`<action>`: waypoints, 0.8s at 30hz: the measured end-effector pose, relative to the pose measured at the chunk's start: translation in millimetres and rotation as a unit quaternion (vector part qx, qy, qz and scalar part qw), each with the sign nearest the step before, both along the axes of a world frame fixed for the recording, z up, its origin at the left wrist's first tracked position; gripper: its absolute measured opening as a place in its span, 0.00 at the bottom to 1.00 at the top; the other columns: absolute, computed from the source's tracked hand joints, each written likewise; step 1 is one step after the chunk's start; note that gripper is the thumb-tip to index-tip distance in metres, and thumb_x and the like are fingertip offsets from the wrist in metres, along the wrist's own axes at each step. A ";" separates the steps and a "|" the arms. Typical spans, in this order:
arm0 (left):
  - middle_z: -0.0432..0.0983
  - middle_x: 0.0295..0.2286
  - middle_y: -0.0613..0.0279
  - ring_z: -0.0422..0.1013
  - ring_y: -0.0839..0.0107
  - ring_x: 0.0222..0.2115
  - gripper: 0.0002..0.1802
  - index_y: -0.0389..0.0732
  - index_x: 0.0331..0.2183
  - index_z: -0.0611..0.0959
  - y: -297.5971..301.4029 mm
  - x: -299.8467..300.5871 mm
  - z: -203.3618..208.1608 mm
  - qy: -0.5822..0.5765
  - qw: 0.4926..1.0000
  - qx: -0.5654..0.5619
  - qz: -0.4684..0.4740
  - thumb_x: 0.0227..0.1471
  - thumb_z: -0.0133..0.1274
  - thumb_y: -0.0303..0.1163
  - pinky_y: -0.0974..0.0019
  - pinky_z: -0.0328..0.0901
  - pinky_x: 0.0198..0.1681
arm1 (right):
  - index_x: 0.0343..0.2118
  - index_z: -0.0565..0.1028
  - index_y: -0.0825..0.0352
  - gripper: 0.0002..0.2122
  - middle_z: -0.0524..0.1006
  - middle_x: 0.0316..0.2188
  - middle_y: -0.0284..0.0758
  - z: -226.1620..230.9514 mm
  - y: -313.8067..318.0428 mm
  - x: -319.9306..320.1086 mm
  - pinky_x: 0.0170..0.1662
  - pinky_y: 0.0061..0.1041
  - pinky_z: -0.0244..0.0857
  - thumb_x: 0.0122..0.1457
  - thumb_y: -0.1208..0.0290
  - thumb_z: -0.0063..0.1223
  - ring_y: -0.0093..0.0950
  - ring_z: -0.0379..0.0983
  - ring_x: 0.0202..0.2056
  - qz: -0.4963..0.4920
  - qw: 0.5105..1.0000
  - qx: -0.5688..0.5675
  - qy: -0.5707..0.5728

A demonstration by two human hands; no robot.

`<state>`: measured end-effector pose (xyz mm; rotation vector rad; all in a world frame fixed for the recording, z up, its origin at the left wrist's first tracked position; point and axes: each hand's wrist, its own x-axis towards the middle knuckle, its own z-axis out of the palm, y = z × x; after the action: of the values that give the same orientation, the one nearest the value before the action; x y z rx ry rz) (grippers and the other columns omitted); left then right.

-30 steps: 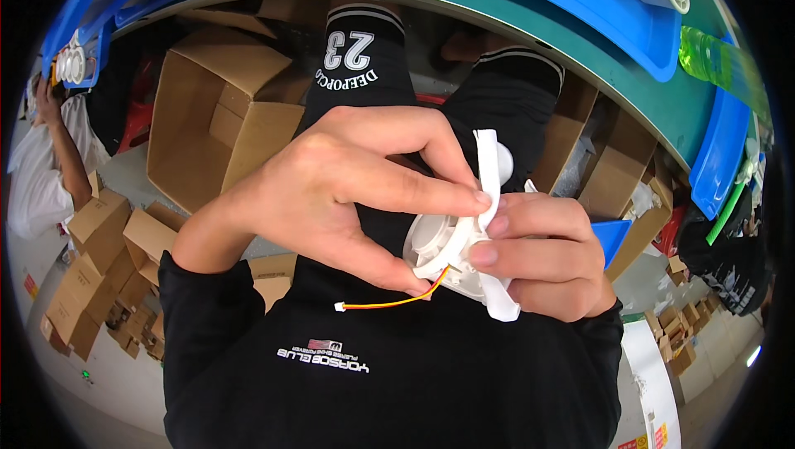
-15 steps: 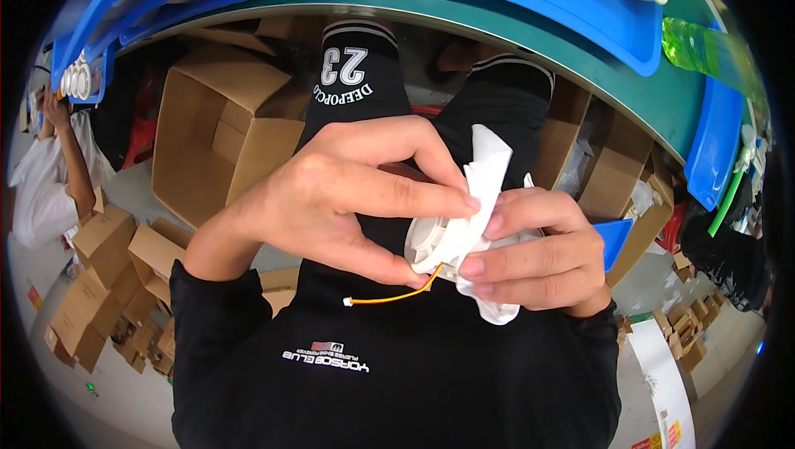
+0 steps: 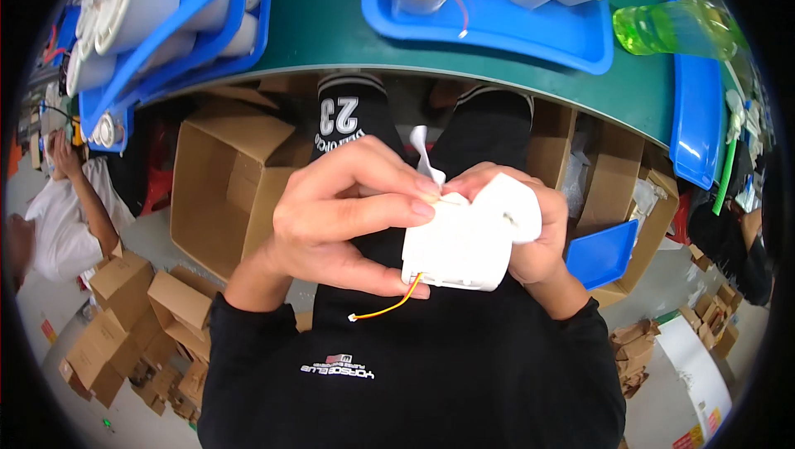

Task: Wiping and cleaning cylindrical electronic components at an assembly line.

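A short white plastic cylinder (image 3: pixel 455 246) is held above my lap. Gripping its left end is my left hand (image 3: pixel 335 209), with the thumb low near the rim and the fingertips on top. A thin cable (image 3: pixel 385 309) in red and yellow hangs from that end, tipped by a small white plug. Wrapped over the far and right sides is a white cloth or wipe (image 3: pixel 515 205), and a strip of it sticks up by my left fingertips. My right hand (image 3: pixel 544 242) closes around the cloth at the cylinder's right end; some of its fingers are hidden behind.
On the green table (image 3: pixel 323 35) beyond my knees, a blue tray (image 3: pixel 497 35) carries several similar white cylinders. More stand in stacked blue trays (image 3: pixel 257 43) at left. A green bottle (image 3: pixel 671 28) lies at right. Cardboard boxes (image 3: pixel 217 192) flank my legs. Another person (image 3: pixel 74 209) sits far left.
The cylinder has turned so its side faces up rather than its slotted end. My right hand has moved behind it with the cloth, and the head view has shifted, showing more table.
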<state>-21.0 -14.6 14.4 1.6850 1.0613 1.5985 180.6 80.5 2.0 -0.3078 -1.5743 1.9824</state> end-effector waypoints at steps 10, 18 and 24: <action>0.71 0.37 0.54 0.72 0.62 0.35 0.33 0.33 0.39 0.80 22.6 -7.9 -9.7 0.203 0.936 0.046 0.283 0.26 0.74 0.28 0.65 0.71 0.36 | 0.55 0.64 0.72 0.19 0.72 0.50 0.40 12.8 -10.2 12.3 0.52 0.28 0.67 0.67 0.64 0.38 0.31 0.71 0.50 -0.038 0.905 -0.421 0.049; 0.65 0.52 0.55 0.65 0.64 0.53 0.35 0.31 0.55 0.66 33.8 20.8 5.2 -0.467 0.868 -0.138 0.100 0.52 0.59 0.39 0.59 0.61 0.58 | 0.54 0.61 0.72 0.19 0.68 0.47 0.41 17.2 39.9 42.0 0.52 0.32 0.64 0.67 0.63 0.36 0.34 0.68 0.48 -0.174 0.905 -0.310 0.235; 0.63 0.54 0.58 0.64 0.66 0.54 0.30 0.37 0.57 0.62 48.7 27.2 20.5 -0.595 0.781 -0.172 0.073 0.62 0.44 0.47 0.60 0.63 0.58 | 0.57 0.62 0.67 0.18 0.69 0.52 0.40 -2.1 46.8 43.4 0.53 0.34 0.65 0.68 0.64 0.34 0.35 0.69 0.51 -0.132 0.894 -0.339 0.260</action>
<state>6.2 34.1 34.9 0.1384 0.6867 1.9044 224.0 127.4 -0.2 -0.2114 -0.4515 2.0972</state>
